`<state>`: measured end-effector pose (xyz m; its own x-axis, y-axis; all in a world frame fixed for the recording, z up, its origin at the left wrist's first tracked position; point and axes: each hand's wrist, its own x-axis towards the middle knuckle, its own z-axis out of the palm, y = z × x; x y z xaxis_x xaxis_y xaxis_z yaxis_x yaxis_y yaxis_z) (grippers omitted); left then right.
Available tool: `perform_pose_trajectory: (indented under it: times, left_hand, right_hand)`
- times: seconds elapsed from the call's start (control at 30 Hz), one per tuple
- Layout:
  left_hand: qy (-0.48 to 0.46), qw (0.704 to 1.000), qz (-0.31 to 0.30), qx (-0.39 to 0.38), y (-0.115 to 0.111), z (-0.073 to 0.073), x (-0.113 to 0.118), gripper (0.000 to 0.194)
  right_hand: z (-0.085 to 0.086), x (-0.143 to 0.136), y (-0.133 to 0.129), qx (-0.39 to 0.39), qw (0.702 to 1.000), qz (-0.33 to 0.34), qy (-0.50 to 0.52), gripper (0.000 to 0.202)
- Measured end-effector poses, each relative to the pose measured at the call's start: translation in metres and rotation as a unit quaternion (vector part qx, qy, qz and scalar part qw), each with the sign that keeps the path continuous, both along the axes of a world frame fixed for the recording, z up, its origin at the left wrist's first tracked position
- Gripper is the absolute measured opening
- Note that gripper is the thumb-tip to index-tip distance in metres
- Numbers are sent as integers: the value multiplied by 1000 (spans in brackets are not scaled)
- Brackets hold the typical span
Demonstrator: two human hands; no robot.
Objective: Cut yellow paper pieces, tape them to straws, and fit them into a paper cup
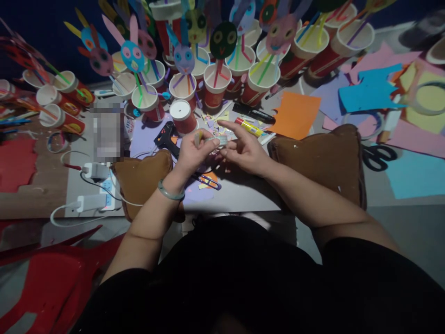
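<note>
Over the table's middle, my left hand point(193, 150) pinches a small pale greenish strip point(221, 140) between thumb and fingers. Something small and yellowish shows by its index finger. My right hand point(245, 150) meets the strip from the other side; its index finger sticks out while the thumb and other fingers close at the strip's edge. What the strip is made of is too small to tell. Under the hands lie paper scraps point(210, 123) and a purple-handled cutter point(207, 181). A black glue gun point(166, 137) lies left of my left hand.
Red-and-white paper cups point(217, 86) with straws and paper rabbit heads crowd the back. Brown cushions point(320, 164) flank my arms. Nearby are a black marker point(253, 112), a yellow glue stick point(248, 126), orange paper point(297, 114), scissors point(378, 157) and a power strip point(109, 190) with cables.
</note>
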<state>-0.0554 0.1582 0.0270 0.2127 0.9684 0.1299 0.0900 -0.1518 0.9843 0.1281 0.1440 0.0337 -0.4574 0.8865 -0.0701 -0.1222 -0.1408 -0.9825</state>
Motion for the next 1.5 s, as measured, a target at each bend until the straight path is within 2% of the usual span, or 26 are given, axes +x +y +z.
perform_pose_trajectory:
  times: [0.1,0.2,0.3,0.5,0.63,0.77,0.87,1.1,1.37,1.5]
  left_hand:
    - [17,999,34,30,-3,0,1,52]
    - [30,994,75,69,-7,1,3,51]
    - [54,991,87,90,-10,2,4,47]
    - [135,970,96,177,-12,4,4,36]
    - [153,960,97,213,-14,0,6,31]
    - [164,959,98,208,-15,-2,8,34]
    - [164,961,98,200,-15,-3,8,36]
    - [139,972,77,173,-16,1,8,37]
    - [100,987,59,108,-14,0,8,43]
    - [72,993,38,80,-12,-4,8,44]
  right_hand:
    - [0,3,2,46,996,-65,-31,57]
    - [0,5,3,101,984,-131,-61,48]
    - [-1,3,4,143,971,-172,-85,38]
    - [-1,2,4,198,955,-205,-81,31]
    - [0,3,5,207,951,-209,-94,33]
    - [1,2,2,194,955,-190,-120,39]
    - [2,2,1,213,952,-172,-136,41]
    - [2,4,3,290,926,-155,-184,36]
    - [-10,7,7,352,898,-157,-212,31]
    - [-7,6,7,320,913,-164,-193,34]
